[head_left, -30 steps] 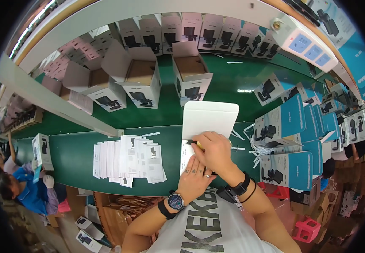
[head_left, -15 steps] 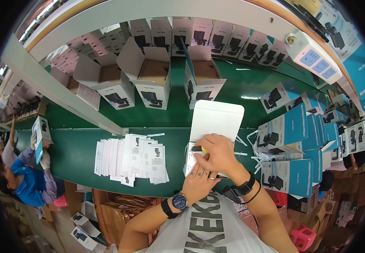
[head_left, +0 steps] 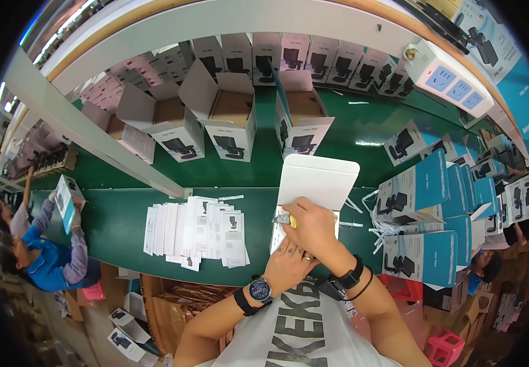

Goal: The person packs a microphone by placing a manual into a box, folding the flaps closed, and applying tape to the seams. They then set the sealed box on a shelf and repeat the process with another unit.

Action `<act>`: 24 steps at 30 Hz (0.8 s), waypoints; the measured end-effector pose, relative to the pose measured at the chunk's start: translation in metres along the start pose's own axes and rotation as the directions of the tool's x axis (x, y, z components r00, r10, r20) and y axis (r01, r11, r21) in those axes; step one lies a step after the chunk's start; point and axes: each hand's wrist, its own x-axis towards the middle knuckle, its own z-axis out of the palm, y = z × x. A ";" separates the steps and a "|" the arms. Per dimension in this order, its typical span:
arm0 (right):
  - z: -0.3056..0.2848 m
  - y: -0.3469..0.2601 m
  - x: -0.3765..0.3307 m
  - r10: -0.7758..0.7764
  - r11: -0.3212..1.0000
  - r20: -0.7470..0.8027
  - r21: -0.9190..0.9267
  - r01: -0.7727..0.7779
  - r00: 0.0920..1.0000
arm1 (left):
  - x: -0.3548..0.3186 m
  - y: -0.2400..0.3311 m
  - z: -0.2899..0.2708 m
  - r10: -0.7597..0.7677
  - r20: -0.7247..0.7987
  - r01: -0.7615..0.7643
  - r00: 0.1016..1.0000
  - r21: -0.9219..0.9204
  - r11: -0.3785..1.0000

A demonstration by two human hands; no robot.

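With the right hand (head_left: pixel 311 226), pinching a small yellow-and-silver tool (head_left: pixel 283 219) over the open white box (head_left: pixel 275 238), sitting, lid (head_left: pixel 318 183) raised, near the front edge of the tabletop (head_left: pixel 111 214)! With the left hand (head_left: pixel 287 269), resting outstretched fingers, only slightly spread, against the box's near side. Having overlapping papers (head_left: pixel 197 232) lying just left of the box, along that same edge.
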 end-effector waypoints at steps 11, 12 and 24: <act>0.006 -0.031 -0.012 0.017 0.997 -0.038 0.071 -0.014 0.999 | -0.024 0.013 -0.013 -0.024 0.000 0.024 1.000 -0.036 0.999; 0.005 -0.028 -0.014 -0.023 0.998 -0.027 0.050 0.024 0.999 | -0.023 0.015 -0.014 -0.018 0.008 0.019 1.000 -0.031 0.999; -0.124 0.121 -0.096 0.336 0.903 0.010 -0.287 -0.319 0.942 | 0.013 0.004 -0.033 0.060 0.100 -0.053 0.993 -0.076 0.996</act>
